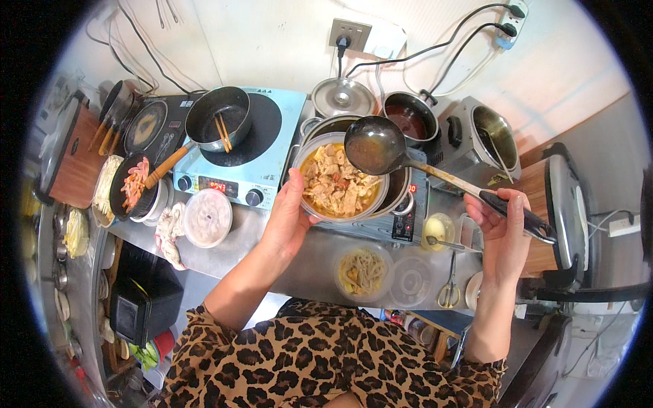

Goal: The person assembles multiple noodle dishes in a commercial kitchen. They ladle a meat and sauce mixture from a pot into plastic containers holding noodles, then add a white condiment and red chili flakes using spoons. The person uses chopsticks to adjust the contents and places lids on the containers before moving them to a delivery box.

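My left hand (pixel 292 217) grips the near left rim of a clear plastic bowl filled with sliced meat in orange broth (pixel 339 186). The bowl is held over a large metal pot (pixel 403 191) on an induction cooker. In my right hand (pixel 497 222) is the black handle of a ladle (pixel 375 145), whose dark bowl hangs over the far right edge of the plastic bowl, with a little liquid in it. Nearer me on the steel counter stand a clear tub of greyish strips (pixel 363 271) and, beside it, a clear lid (pixel 409 280).
A saucepan with chopsticks (pixel 218 120) sits on a blue induction cooker (pixel 285 153) at the left. Behind are a metal pot lid (pixel 343 97) and a pot of reddish-brown liquid (pixel 410 120). A deep steel fryer (pixel 492 137) and scissors (pixel 449 293) are at the right.
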A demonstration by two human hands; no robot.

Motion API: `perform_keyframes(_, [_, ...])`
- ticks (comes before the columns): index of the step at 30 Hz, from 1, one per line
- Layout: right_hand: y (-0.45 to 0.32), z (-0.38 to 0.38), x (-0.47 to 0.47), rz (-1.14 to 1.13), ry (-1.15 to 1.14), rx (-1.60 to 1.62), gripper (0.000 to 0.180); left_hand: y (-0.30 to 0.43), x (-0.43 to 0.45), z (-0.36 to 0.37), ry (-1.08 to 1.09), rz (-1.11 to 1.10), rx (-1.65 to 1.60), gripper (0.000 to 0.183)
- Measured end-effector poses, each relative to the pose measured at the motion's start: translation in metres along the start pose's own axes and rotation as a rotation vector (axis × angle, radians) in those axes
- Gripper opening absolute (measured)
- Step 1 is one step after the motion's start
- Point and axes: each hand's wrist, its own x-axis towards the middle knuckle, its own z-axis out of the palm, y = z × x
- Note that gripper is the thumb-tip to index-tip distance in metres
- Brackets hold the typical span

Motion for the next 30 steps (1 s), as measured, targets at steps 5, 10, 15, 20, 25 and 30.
perform_keyframes(5, [0.000, 0.007, -0.011, -0.105, -0.050, -0.105, 0.024, -0.004, 0.000, 0.000, 0.001, -0.003, 0.006, 0.072])
perform_keyframes(10, [0.004, 0.006, -0.010, -0.232, -0.145, -0.128, 0.019, -0.009, 0.001, 0.003, 0.048, 0.028, -0.047, 0.072])
perform_keyframes(15, [0.006, 0.002, -0.010, -0.270, -0.147, -0.158, 0.014, -0.008, 0.003, -0.001, 0.009, -0.006, 0.023, 0.072])
perform_keyframes(20, [0.004, 0.000, -0.011, -0.359, -0.190, -0.282, 0.021, -0.006, 0.003, 0.003, 0.016, 0.019, 0.002, 0.071])
perform_keyframes(25, [0.003, 0.006, -0.025, -0.357, -0.261, -0.277, 0.025, -0.005, 0.008, 0.005, 0.033, 0.029, -0.041, 0.068])
perform_keyframes(30, [-0.006, 0.012, -0.044, -0.449, -0.402, -0.476, 0.030, -0.004, 0.009, 0.003, 0.010, 0.050, -0.036, 0.067])
